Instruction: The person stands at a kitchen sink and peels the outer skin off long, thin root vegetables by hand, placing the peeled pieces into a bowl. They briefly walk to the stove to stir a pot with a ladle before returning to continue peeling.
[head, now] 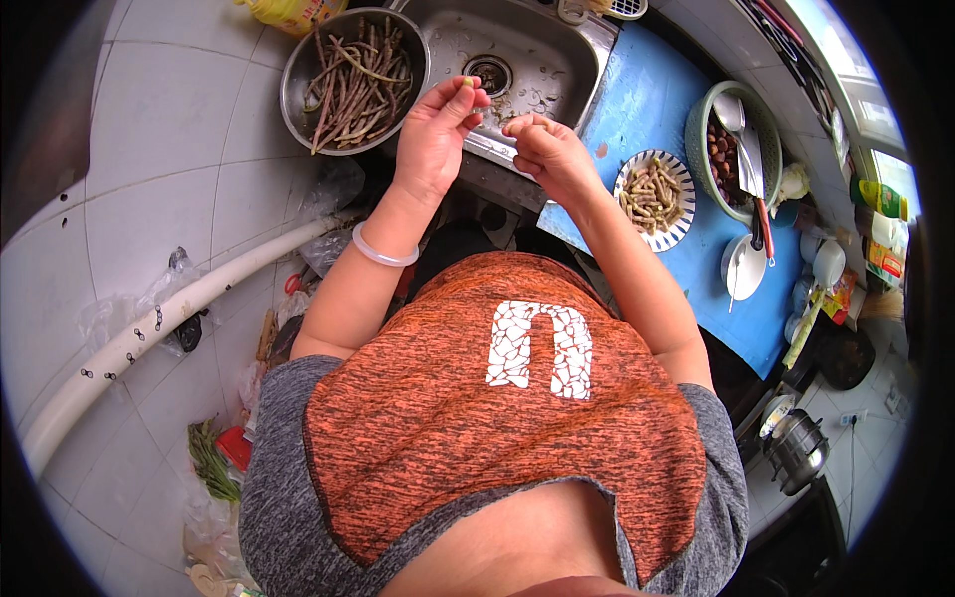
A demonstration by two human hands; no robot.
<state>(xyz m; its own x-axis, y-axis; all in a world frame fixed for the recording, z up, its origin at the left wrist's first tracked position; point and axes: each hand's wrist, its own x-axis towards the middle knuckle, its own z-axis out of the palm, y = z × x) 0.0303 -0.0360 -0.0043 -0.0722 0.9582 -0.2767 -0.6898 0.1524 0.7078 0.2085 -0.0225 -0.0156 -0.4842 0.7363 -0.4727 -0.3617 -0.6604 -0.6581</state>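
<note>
My left hand [439, 130] is raised over the near left part of the stainless steel sink [533, 37]. Its thumb and forefinger pinch a short green bean piece [468, 82]. My right hand [548, 149] hovers at the sink's near edge, apart from the left. Its fingers are curled with the tips together; whether a small scrap sits between them cannot be made out. To the left, a steel bowl [289, 97] holds long purplish beans [358, 86]. Right of my right hand, a blue-and-white plate [683, 231] carries short snapped bean pieces [650, 195].
Bean scraps lie around the sink drain [489, 72]. On the blue countertop [649, 74], a green basin [697, 142] contains reddish-brown round items, with a cleaver [750, 168] and a ladle [730, 113] across it. A small white bowl [746, 272] stands nearby. A white pipe [186, 304] runs along the left wall.
</note>
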